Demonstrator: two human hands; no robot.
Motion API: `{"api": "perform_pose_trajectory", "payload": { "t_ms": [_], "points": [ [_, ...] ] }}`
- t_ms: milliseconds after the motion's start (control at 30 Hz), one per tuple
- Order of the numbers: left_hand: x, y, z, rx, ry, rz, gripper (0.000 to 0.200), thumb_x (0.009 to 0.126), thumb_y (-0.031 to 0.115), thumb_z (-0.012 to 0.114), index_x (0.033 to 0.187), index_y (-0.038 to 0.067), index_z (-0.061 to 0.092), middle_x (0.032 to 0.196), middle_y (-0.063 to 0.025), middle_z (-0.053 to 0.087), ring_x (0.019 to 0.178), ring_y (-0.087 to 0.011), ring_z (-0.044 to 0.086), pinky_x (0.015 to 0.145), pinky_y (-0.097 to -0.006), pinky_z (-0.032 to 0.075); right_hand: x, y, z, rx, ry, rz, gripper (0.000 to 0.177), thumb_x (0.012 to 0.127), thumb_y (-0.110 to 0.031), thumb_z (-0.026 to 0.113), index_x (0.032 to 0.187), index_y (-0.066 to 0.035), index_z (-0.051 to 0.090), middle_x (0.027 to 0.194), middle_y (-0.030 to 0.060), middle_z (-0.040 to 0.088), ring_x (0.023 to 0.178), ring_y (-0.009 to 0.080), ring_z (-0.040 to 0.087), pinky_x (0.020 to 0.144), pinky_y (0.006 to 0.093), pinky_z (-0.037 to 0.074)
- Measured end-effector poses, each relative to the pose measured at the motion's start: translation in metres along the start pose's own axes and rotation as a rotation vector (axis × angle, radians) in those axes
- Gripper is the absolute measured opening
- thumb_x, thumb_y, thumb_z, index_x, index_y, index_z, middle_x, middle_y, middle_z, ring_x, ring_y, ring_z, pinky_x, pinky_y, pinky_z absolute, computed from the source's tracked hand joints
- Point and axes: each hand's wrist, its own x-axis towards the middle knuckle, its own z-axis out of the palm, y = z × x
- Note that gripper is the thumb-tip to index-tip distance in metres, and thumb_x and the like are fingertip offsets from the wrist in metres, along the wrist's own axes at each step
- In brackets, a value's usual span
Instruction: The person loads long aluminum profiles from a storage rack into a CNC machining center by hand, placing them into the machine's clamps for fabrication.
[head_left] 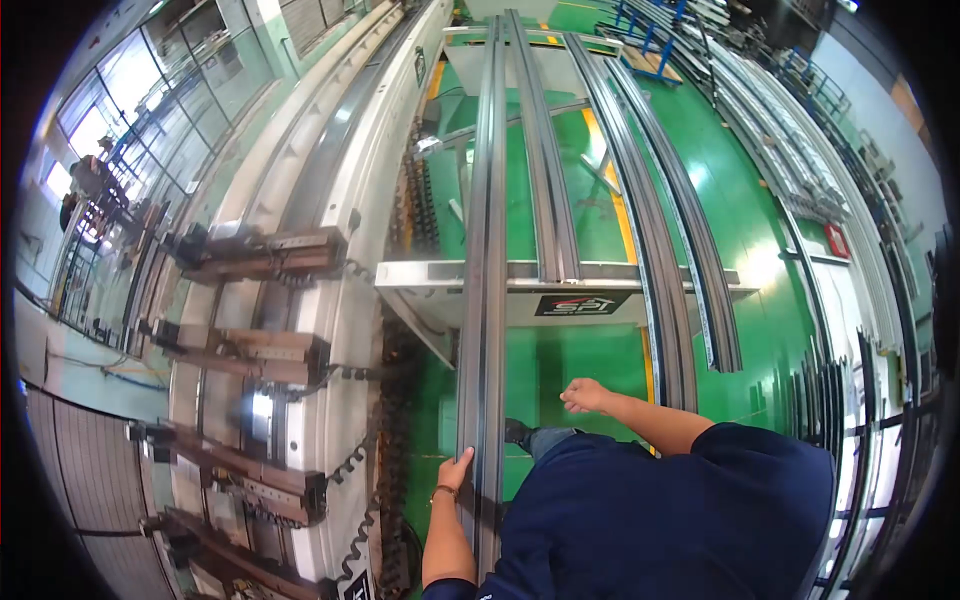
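"What's that sign say?"

"SPI, in white on a black label point(583, 305), with a red stroke above. The line beneath is too small to read. It's on the near white crossbar point(430, 272)."

"And that dark patch point(420, 65) on the long machine point(345, 215)?"

"Another label, I think, but I can't make it out."

"Where's the piece being handled?"

"The leftmost metal profile point(484, 220) lies lengthwise over the crossbar, its near part along the person's left side. The left hand point(455, 474) grasps its left edge, thumb on the metal."

"The other hand?"

"The right hand point(585, 396) is in mid-air, curled into a loose fist, left of the third profile point(640, 200)."

"Anything stored about?"

"Long pale lengths point(790, 140) lie stacked along the right, near a blue rack point(650, 40)."
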Motion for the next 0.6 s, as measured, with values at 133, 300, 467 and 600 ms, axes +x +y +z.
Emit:
{"api": "perform_pose_trajectory", "payload": {
  "t_ms": [133, 300, 467, 600],
  "points": [
    [0.005, 0.059, -0.008, -0.098, -0.066, -0.04, 0.113, 0.074, 0.075, 0.069, 0.135, -0.017, 0.05, 0.141, -0.0329, 0.052, 0.134, -0.0384, 0.05, 0.112, -0.0414, 0.038, 0.028, -0.015, -0.039, -0.04, -0.04, 0.024, 0.039, 0.096, -0.034, 0.064, 0.114, 0.0, 0.063, 0.103, 0.0151, 0.072, 0.087, 0.0218, 0.071, 0.07, 0.0335, 0.055],
    [0.031, 0.083, -0.002, -0.044, 0.005, -0.098, 0.114, 0.072, 0.078, 0.069, 0.131, -0.019, 0.053, 0.135, -0.0339, 0.056, 0.131, -0.0403, 0.053, 0.111, -0.0417, 0.039, 0.058, -0.036, -0.05, -0.009, -0.06, 0.034, 0.039, 0.096, -0.035, 0.064, 0.114, 0.0, 0.063, 0.102, 0.0151, 0.072, 0.086, 0.022, 0.071, 0.07, 0.0344, 0.056],
    [0.026, 0.075, 0.0, 0.099, 0.034, -0.043, 0.12, 0.071, 0.085, 0.062, 0.127, -0.021, 0.054, 0.132, -0.039, 0.054, 0.13, -0.0449, 0.052, 0.111, -0.0434, 0.039, 0.09, -0.085, -0.039, 0.06, -0.02, -0.012, 0.038, 0.097, -0.035, 0.063, 0.115, -0.002, 0.062, 0.102, 0.0138, 0.072, 0.087, 0.0215, 0.069, 0.071, 0.0344, 0.055],
    [-0.023, 0.063, -0.008, 0.123, 0.06, -0.044, 0.117, 0.07, 0.085, 0.063, 0.121, -0.02, 0.059, 0.127, -0.0386, 0.058, 0.126, -0.0447, 0.056, 0.107, -0.0456, 0.042, 0.121, -0.125, -0.025, 0.145, 0.124, -0.073, 0.038, 0.097, -0.035, 0.063, 0.115, -0.002, 0.062, 0.103, 0.0126, 0.07, 0.088, 0.0199, 0.067, 0.072, 0.0333, 0.055]
  ]
}}
